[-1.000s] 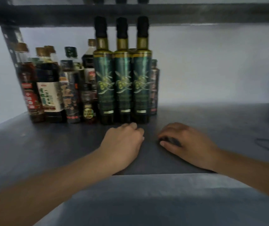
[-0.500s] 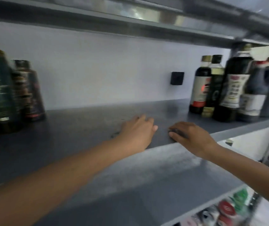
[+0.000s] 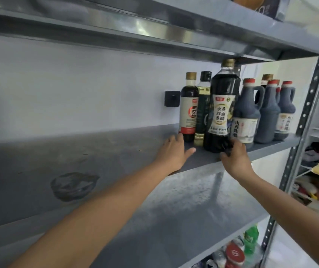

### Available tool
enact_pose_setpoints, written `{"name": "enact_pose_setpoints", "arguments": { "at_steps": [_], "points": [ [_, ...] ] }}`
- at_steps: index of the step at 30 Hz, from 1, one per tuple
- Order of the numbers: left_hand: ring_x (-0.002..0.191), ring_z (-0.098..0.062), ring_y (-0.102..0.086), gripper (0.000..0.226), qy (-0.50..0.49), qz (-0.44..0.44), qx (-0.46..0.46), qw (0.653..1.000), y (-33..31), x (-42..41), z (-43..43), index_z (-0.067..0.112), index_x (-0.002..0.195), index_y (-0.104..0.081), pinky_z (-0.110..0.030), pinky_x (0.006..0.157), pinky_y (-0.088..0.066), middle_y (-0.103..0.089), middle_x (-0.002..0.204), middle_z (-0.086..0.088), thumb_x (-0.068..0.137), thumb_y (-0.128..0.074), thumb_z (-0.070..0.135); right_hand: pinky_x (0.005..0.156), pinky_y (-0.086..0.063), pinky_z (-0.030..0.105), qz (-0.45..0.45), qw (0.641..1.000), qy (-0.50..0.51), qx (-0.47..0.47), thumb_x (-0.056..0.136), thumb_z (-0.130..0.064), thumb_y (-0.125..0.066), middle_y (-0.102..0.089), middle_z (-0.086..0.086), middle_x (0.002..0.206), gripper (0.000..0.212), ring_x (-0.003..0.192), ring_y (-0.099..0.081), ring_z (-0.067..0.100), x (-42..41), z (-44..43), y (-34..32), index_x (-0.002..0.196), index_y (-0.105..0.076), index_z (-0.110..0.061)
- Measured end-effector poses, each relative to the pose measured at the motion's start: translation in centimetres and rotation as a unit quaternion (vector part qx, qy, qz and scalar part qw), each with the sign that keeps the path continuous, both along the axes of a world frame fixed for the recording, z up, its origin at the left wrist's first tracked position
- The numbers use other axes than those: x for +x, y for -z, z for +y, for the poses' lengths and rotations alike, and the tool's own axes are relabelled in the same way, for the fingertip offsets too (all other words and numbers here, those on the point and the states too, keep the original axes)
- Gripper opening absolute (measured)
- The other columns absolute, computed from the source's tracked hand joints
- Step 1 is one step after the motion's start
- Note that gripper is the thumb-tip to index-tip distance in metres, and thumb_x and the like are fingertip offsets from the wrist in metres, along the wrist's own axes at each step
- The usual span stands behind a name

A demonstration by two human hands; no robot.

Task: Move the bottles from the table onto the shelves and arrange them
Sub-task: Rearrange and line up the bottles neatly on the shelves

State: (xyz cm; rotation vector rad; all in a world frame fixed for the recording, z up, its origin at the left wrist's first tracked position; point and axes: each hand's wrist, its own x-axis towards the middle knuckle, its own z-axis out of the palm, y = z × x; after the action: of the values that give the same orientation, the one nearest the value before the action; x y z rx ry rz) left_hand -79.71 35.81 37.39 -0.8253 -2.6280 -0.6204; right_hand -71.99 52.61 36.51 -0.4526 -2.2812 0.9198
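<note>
A group of bottles stands at the right end of the grey metal shelf point(image 3: 96, 151). At its left is a slim dark bottle with a red and white label point(image 3: 188, 107), then a green-gold oil bottle point(image 3: 260, 113) and a tall dark vinegar bottle point(image 3: 222, 105) in front. Red-capped handled jugs point(image 3: 245, 120) fill the right. My left hand point(image 3: 174, 151) lies flat on the shelf, fingers spread, fingertips at the slim bottle's base. My right hand point(image 3: 234, 157) curls around the base of the tall vinegar bottle.
A black box point(image 3: 36, 98) is fixed to the white wall behind. A dried stain point(image 3: 73, 185) marks the bare left part of the shelf. The perforated upright point(image 3: 305, 117) bounds the right end. Cans and a green bottle point(image 3: 251, 238) sit on a lower level.
My view swung right, from the olive oil bottles at the left end to the right-end group. Both hands slid right along the shelf and reached the bottles there.
</note>
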Motion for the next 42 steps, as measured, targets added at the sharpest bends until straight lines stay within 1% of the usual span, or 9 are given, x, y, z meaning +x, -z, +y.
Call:
{"name": "enact_pose_setpoints", "arguments": {
  "at_steps": [2,4,8,12,20,24,30,35,42],
  "points": [
    [0.128,-0.032,-0.043,0.068,0.050,-0.005,0.034,0.998,0.0,-0.6,1.6,0.014,0.145,-0.024,-0.045,0.101,-0.042,-0.041,0.142,-0.016,0.092,-0.050,0.049,0.098,-0.042,0.039,0.005,1.000,-0.008,-0.028,0.085,0.006,-0.045,-0.047,0.016,0.133,0.050,0.118,-0.047,0.034,-0.5,0.8,-0.3,0.134,-0.042,-0.005],
    [0.131,-0.030,-0.040,0.070,0.090,-0.012,0.055,0.994,-0.1,-1.0,3.2,0.016,0.146,-0.023,-0.047,0.104,-0.040,-0.038,0.146,-0.013,0.091,-0.055,0.045,0.098,-0.040,0.035,0.020,0.999,-0.023,-0.045,0.085,0.009,-0.043,-0.052,0.014,0.132,0.051,0.120,-0.049,0.032,-0.9,1.5,-0.6,0.133,-0.043,-0.007],
    [0.130,-0.026,-0.042,0.059,0.108,-0.029,0.089,0.990,-0.4,-2.3,5.6,0.014,0.141,-0.034,-0.044,0.105,-0.040,-0.042,0.144,-0.010,0.091,-0.059,0.032,0.091,-0.046,0.035,0.052,0.994,-0.035,-0.090,0.085,-0.013,-0.065,-0.061,0.008,0.120,0.045,0.107,-0.057,0.021,-1.9,2.4,-1.3,0.127,-0.051,-0.010],
    [0.129,-0.021,-0.045,0.057,0.151,-0.103,0.181,0.966,-0.8,-2.9,6.8,0.016,0.138,-0.041,-0.038,0.106,-0.040,-0.047,0.141,-0.005,0.086,-0.064,0.017,0.098,-0.045,0.044,0.042,0.996,-0.022,-0.070,0.083,-0.024,-0.070,-0.052,0.013,0.128,0.056,0.113,-0.055,0.028,-2.8,2.8,-0.9,0.132,-0.046,-0.010],
    [0.131,-0.021,-0.043,0.081,0.178,-0.276,0.282,0.902,-1.4,-3.6,8.0,0.018,0.144,-0.032,-0.035,0.107,-0.037,-0.046,0.143,-0.004,0.075,-0.072,0.001,0.104,-0.042,0.044,0.074,0.994,-0.039,-0.063,0.089,-0.016,-0.063,-0.040,0.010,0.133,0.053,0.116,-0.052,0.027,-3.0,3.0,0.1,0.137,-0.043,-0.012],
    [0.134,-0.021,-0.040,0.086,0.177,-0.285,0.285,0.898,-1.4,-3.6,8.1,0.019,0.145,-0.031,-0.043,0.111,-0.035,-0.044,0.145,-0.004,0.074,-0.076,0.003,0.104,-0.042,0.043,0.068,0.995,-0.036,-0.058,0.089,-0.018,-0.062,-0.040,0.009,0.134,0.053,0.117,-0.051,0.027,-2.9,3.0,0.0,0.138,-0.043,-0.012],
    [0.130,-0.022,-0.045,0.081,0.159,-0.278,0.298,0.899,-1.5,-3.6,7.7,0.016,0.137,-0.043,-0.045,0.108,-0.038,-0.052,0.139,-0.004,0.067,-0.082,0.006,0.106,-0.039,0.043,0.052,0.996,-0.045,-0.051,0.091,-0.018,-0.060,-0.040,0.011,0.135,0.053,0.120,-0.049,0.028,-2.7,3.0,-0.1,0.140,-0.042,-0.012],
    [0.128,-0.022,-0.047,0.078,0.149,-0.264,0.301,0.904,-1.5,-3.3,7.7,0.016,0.134,-0.047,-0.041,0.107,-0.040,-0.054,0.136,-0.004,0.065,-0.084,0.009,0.105,-0.040,0.044,0.021,0.994,-0.087,-0.063,0.091,-0.017,-0.059,-0.051,0.008,0.135,0.052,0.121,-0.051,0.024,-2.6,3.7,-0.5,0.141,-0.042,-0.015],
    [0.128,-0.023,-0.048,0.076,0.140,-0.249,0.296,0.912,-1.6,-2.8,7.4,0.015,0.132,-0.049,-0.044,0.106,-0.040,-0.055,0.135,-0.005,0.065,-0.085,0.013,0.101,-0.043,0.037,0.025,0.989,-0.115,-0.085,0.092,-0.014,-0.058,-0.058,0.000,0.130,0.052,0.116,-0.054,0.018,-2.3,3.8,-0.5,0.141,-0.042,-0.022]
  ]
}}
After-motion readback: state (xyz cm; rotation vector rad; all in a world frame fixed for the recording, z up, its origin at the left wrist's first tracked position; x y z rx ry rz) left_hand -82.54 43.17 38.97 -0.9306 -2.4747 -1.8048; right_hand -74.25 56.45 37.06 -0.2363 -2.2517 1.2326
